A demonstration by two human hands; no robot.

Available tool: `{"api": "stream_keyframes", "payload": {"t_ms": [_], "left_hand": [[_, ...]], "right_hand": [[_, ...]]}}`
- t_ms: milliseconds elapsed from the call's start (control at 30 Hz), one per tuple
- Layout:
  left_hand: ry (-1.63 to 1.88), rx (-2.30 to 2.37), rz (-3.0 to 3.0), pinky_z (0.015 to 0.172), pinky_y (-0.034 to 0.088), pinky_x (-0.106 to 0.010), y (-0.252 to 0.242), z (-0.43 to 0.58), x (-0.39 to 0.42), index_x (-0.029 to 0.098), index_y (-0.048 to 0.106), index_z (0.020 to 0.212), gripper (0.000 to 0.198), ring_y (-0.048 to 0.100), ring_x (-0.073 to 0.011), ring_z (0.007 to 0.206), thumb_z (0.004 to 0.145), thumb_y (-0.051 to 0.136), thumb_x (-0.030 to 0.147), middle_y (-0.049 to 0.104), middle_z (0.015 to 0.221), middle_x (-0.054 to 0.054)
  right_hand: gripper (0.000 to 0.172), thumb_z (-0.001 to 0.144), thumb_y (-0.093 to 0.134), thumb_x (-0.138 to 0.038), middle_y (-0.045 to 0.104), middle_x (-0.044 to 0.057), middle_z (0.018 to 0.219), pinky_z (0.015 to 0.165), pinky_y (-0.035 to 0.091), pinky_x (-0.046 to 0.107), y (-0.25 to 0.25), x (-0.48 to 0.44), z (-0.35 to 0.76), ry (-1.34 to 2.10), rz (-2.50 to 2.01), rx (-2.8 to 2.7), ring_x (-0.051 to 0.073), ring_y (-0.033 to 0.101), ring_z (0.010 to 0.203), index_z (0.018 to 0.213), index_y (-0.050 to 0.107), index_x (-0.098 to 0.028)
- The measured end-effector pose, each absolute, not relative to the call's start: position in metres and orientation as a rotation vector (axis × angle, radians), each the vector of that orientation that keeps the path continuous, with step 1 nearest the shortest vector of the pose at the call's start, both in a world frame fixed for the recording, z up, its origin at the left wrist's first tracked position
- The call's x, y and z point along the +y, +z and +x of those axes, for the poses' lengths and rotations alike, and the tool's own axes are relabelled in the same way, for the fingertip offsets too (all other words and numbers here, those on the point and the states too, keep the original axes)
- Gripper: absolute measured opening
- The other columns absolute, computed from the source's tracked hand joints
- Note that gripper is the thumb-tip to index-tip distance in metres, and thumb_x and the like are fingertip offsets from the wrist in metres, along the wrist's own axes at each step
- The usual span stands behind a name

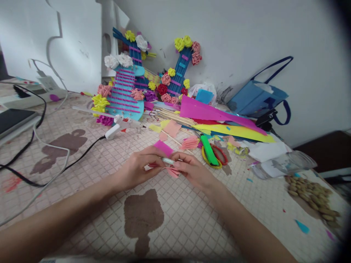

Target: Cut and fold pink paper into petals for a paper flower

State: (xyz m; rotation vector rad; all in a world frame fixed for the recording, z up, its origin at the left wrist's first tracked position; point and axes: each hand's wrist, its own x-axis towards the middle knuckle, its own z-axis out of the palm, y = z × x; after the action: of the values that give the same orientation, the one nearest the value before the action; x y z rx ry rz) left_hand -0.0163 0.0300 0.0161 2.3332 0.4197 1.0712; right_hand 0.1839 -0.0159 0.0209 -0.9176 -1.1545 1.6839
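Both hands meet above the front middle of the table. My left hand [138, 166] pinches pink paper [172, 172] from the left, thumb and fingertips together. From the other side my right hand [193, 170] closes its fingers on the same paper. A short pale rod [168, 160] lies between the fingertips, across the paper; its kind is too small to tell. Just beyond the fingers is a magenta paper square [163, 147]. A stack of pleated pink paper pieces [189, 143] rests behind my right hand. To its right are scissors [221, 155] and a green-handled cutter [208, 149].
A white hot glue gun [116, 128] with a black cord lies left. Behind stand decorated boards with paper roses [124, 95]. Wooden sticks [175, 117] and coloured paper sheets [219, 113] lie at the back. A clear jar [285, 164] and peanuts [312, 197] are right, near a blue bag [255, 96].
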Motion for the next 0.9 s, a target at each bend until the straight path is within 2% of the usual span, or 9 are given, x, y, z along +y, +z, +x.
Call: {"api": "stream_keyframes", "payload": {"t_ms": [133, 267, 333, 400, 500, 667, 900], "left_hand": [[1.064, 0.452, 2.321, 0.073, 0.052, -0.025, 0.016, -0.015, 0.031, 0.016, 0.068, 0.086, 0.009, 0.063, -0.0160, 0.087, 0.084, 0.060, 0.011, 0.066, 0.094, -0.008], [1.065, 0.523, 2.254, 0.071, 0.050, -0.023, 0.016, -0.016, 0.033, 0.017, 0.068, 0.086, 0.007, 0.062, -0.0146, 0.086, 0.084, 0.061, 0.014, 0.065, 0.099, -0.008], [1.022, 0.539, 2.204, 0.070, 0.049, -0.023, 0.017, -0.017, 0.034, 0.016, 0.068, 0.084, 0.006, 0.061, -0.0143, 0.085, 0.084, 0.062, 0.015, 0.065, 0.096, -0.007], [0.929, 0.548, 2.118, 0.071, 0.048, -0.024, 0.017, -0.017, 0.034, 0.016, 0.068, 0.082, 0.006, 0.061, -0.0147, 0.085, 0.083, 0.062, 0.017, 0.064, 0.093, -0.007], [0.798, 0.575, 1.973, 0.075, 0.048, -0.028, 0.017, -0.017, 0.035, 0.014, 0.068, 0.082, 0.008, 0.060, -0.0158, 0.085, 0.083, 0.062, 0.020, 0.064, 0.092, -0.007], [0.724, 0.605, 1.889, 0.076, 0.046, -0.030, 0.016, -0.018, 0.036, 0.014, 0.067, 0.081, 0.010, 0.059, -0.0166, 0.085, 0.081, 0.064, 0.023, 0.064, 0.088, -0.006], [0.656, 0.586, 1.846, 0.069, 0.044, -0.027, 0.015, -0.017, 0.037, 0.013, 0.066, 0.080, 0.012, 0.058, -0.0147, 0.077, 0.081, 0.064, 0.025, 0.062, 0.084, -0.005]], "right_hand": [[0.018, 0.076, 0.071, -0.032, 0.055, -0.003, 0.062, 0.058, 0.037, 0.024, 0.017, -0.014, 0.188, 1.651, -0.919, -1.172, 0.008, 0.047, 0.058, 0.079, 0.063, -0.017], [0.028, 0.079, 0.068, -0.044, 0.060, -0.001, 0.070, 0.059, 0.045, 0.025, 0.014, -0.011, 0.193, 1.647, -0.894, -1.169, 0.010, 0.055, 0.061, 0.091, 0.064, -0.019], [0.028, 0.080, 0.066, -0.044, 0.061, -0.001, 0.068, 0.058, 0.047, 0.025, 0.016, -0.011, 0.195, 1.570, -0.954, -1.256, 0.010, 0.057, 0.059, 0.095, 0.064, -0.020], [0.022, 0.082, 0.065, -0.038, 0.062, -0.001, 0.070, 0.056, 0.049, 0.024, 0.021, -0.012, 0.195, 1.381, -1.049, -1.395, 0.010, 0.058, 0.058, 0.095, 0.064, -0.020], [0.012, 0.085, 0.061, -0.028, 0.065, 0.002, 0.085, 0.057, 0.051, 0.025, 0.028, -0.015, 0.197, 0.981, -1.125, -1.636, 0.011, 0.061, 0.064, 0.094, 0.065, -0.020], [0.014, 0.088, 0.055, -0.014, 0.067, 0.006, 0.091, 0.076, 0.052, 0.031, 0.034, -0.017, 0.200, 0.338, -1.054, -2.029, 0.017, 0.063, 0.087, 0.095, 0.066, -0.020], [0.013, 0.092, 0.049, -0.013, 0.064, 0.007, 0.092, 0.079, 0.050, 0.030, 0.027, -0.016, 0.204, 0.166, -1.044, -2.222, 0.017, 0.061, 0.088, 0.094, 0.061, -0.018]]}}
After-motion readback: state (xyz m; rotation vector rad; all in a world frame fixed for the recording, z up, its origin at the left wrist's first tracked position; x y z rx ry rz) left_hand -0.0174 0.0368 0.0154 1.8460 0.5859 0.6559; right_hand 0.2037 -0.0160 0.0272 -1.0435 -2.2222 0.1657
